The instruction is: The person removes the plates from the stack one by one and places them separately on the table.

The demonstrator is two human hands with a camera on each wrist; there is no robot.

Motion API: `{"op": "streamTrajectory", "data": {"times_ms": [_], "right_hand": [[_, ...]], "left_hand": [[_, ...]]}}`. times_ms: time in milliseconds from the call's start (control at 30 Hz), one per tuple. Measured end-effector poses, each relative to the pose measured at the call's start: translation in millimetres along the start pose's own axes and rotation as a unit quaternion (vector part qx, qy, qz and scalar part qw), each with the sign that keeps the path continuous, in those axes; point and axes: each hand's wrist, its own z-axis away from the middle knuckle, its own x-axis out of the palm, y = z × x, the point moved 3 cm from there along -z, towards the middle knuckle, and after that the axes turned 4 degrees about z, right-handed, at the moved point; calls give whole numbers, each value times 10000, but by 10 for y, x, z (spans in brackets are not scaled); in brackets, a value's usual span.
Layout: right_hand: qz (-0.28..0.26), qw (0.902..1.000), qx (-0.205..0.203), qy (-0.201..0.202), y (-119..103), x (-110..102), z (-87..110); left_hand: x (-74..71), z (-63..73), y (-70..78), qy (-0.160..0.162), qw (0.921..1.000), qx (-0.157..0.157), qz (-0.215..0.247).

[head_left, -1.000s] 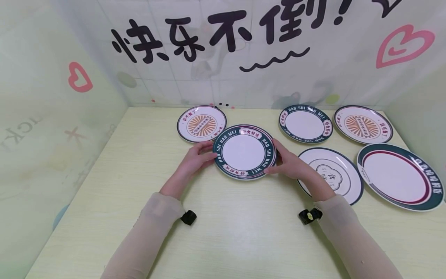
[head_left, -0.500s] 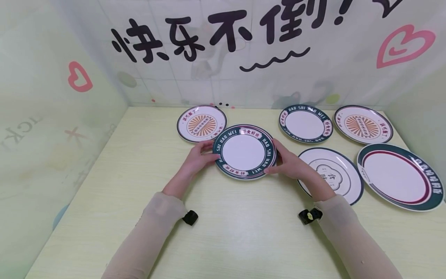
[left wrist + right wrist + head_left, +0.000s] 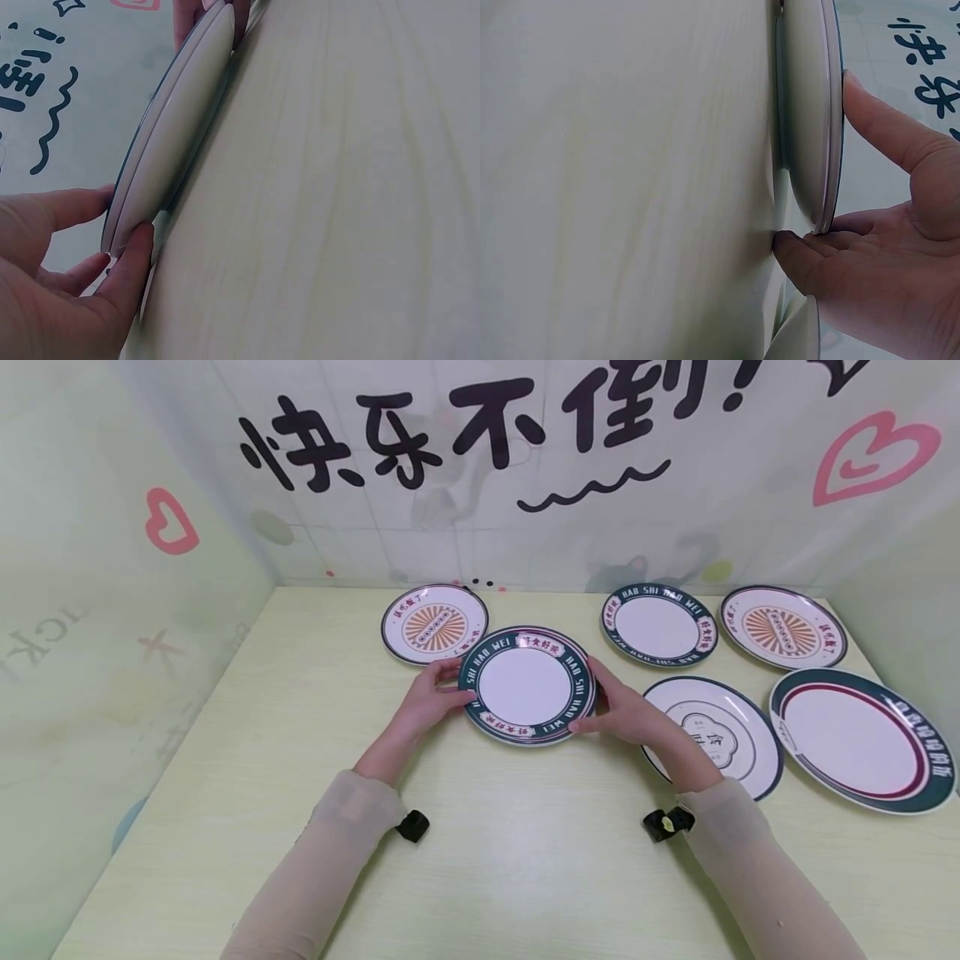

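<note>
Gripping a round stack of plates (image 3: 525, 685) at opposite edges, the left hand (image 3: 429, 697) and right hand (image 3: 618, 706) hold it over the middle of the worktop (image 3: 487, 860). From the wrist views I make out at least two nested rims; whether the base touches down, I cannot tell. Little has changed from a second ago: the left hand's thumb reaches slightly farther over the rim, which I judge firms the hold without shifting the stack. A sunburst plate (image 3: 435, 624) lies just behind, to the left. Rightward I see a green-rimmed plate (image 3: 660, 625), another sunburst-patterned plate (image 3: 783, 625), an emblem plate (image 3: 712, 739) partly behind the right forearm, and an oval plate (image 3: 851, 739).
</note>
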Motion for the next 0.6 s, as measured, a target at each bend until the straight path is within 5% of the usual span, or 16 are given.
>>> {"op": "streamTrajectory", "data": {"times_ms": [600], "right_hand": [[-140,9998,-116,-8,-3,-3,7]], "left_hand": [[4,-2,8,-10,9999,-28,-155]]}}
